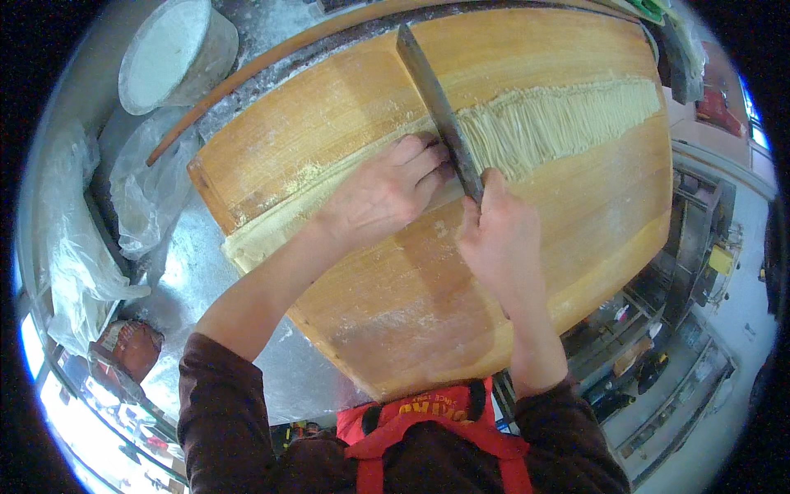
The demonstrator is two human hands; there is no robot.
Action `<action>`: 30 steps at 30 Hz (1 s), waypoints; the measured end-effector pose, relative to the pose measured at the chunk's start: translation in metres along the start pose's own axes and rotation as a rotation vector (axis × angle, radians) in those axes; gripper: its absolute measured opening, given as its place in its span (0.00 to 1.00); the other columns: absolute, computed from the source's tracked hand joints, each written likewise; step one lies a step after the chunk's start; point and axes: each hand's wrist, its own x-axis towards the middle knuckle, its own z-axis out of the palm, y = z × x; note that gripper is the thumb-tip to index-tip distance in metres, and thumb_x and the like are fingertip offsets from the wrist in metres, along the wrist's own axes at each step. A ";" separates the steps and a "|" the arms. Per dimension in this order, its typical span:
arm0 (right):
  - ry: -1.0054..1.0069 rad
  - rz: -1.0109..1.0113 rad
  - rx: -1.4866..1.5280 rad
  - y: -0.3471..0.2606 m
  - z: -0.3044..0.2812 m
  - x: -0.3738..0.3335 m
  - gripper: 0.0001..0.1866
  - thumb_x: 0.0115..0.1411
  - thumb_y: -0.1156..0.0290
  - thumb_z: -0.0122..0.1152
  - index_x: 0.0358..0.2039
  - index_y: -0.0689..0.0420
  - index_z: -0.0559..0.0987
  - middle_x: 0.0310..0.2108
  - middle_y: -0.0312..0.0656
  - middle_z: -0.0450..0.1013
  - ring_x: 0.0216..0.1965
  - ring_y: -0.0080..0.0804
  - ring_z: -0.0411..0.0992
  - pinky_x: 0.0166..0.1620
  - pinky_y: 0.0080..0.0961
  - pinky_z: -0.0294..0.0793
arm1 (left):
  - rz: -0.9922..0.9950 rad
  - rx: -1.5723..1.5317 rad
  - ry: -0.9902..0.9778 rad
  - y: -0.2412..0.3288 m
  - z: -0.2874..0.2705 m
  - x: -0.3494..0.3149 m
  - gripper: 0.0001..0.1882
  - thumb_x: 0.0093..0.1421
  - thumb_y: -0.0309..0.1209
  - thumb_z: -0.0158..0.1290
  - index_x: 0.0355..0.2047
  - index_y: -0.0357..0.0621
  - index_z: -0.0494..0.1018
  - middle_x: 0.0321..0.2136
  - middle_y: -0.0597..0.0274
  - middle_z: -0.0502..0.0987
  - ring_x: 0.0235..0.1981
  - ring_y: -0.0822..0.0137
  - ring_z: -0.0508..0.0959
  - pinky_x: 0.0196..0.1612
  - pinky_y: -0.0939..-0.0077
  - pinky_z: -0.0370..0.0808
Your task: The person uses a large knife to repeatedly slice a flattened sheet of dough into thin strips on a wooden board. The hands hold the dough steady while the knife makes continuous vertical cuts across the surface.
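A long knife (pixel 436 95) with a broad blade stands across a flat strip of folded dough (pixel 284 216) on a large wooden board (pixel 395 309). My right hand (pixel 504 235) is closed around its handle, at the near end. Pressing down on the dough just left of the blade, my left hand (pixel 385 185) has its fingers curled, with the knuckles close against the knife. Some of its fingertips are hidden. To the right of the blade, thin cut noodles (pixel 568 123) lie side by side in a long row.
Along the board's far edge runs a long thin wooden rolling pin (pixel 271 58). A round tub (pixel 169 53) of white powder stands at the far left, with clear plastic bags (pixel 148 185) nearer on the metal table (pixel 185 305). Metal shelving (pixel 683 239) is at the right.
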 end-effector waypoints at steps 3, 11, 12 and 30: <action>-0.011 0.054 0.036 0.001 -0.005 0.002 0.10 0.52 0.74 0.57 0.32 0.61 0.67 0.22 0.53 0.70 0.26 0.55 0.72 0.27 0.47 0.70 | 0.021 -0.003 0.014 -0.004 0.002 0.000 0.18 0.47 0.29 0.50 0.39 0.34 0.74 0.41 0.55 0.73 0.49 0.58 0.69 0.52 0.73 0.68; -0.008 0.031 0.009 -0.012 -0.028 -0.025 0.07 0.56 0.74 0.55 0.33 0.60 0.67 0.24 0.53 0.70 0.25 0.54 0.72 0.27 0.46 0.69 | 0.034 -0.010 0.057 -0.004 0.003 -0.001 0.17 0.47 0.29 0.50 0.37 0.34 0.75 0.39 0.55 0.73 0.47 0.59 0.69 0.52 0.72 0.69; -0.009 0.033 0.009 -0.014 -0.030 -0.029 0.07 0.56 0.74 0.55 0.33 0.60 0.67 0.24 0.53 0.70 0.25 0.54 0.72 0.26 0.45 0.69 | 0.029 -0.012 0.058 -0.003 0.002 0.000 0.17 0.47 0.29 0.49 0.37 0.34 0.75 0.39 0.55 0.73 0.47 0.59 0.69 0.51 0.72 0.69; -0.095 0.028 -0.063 -0.005 -0.025 -0.040 0.09 0.55 0.74 0.56 0.34 0.60 0.66 0.22 0.53 0.71 0.22 0.54 0.72 0.24 0.46 0.69 | 0.010 -0.057 0.025 -0.005 0.007 -0.003 0.18 0.48 0.29 0.49 0.40 0.36 0.75 0.41 0.55 0.73 0.48 0.59 0.69 0.52 0.72 0.68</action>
